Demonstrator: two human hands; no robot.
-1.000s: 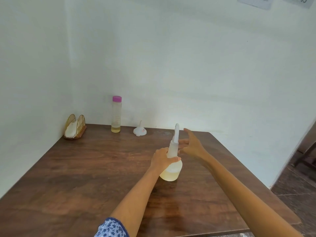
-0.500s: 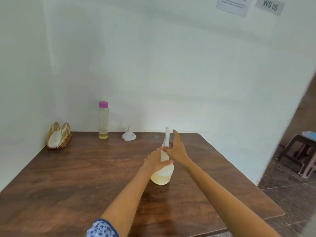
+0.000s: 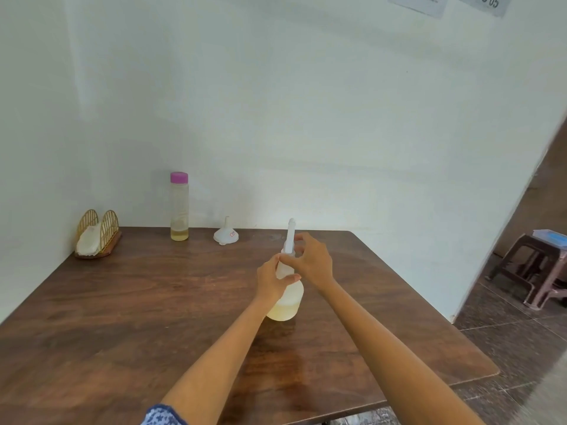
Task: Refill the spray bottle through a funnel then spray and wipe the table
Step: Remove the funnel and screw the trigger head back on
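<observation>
Spray bottle (image 3: 287, 297) stands upright mid tabletop (image 3: 129, 302), long axis vertical, spray head pointing up; pale yellow liquid in its base. Left hand (image 3: 271, 279) fingers curled round the neck; right hand (image 3: 314, 262) fingers pinch the collar. Funnel (image 3: 226, 235) upside down near the back. Tall bottle (image 3: 179, 207) w/ pink cap, a little yellow liquid at bottom.

Two hands, the left hand (image 3: 271, 279) and right hand (image 3: 313, 262), are sharing one spray bottle (image 3: 287, 299) while one pink-capped bottle (image 3: 179, 207), one funnel (image 3: 226, 234) and one napkin holder (image 3: 97, 234) are lining the table's (image 3: 122, 302) far edge.
</observation>
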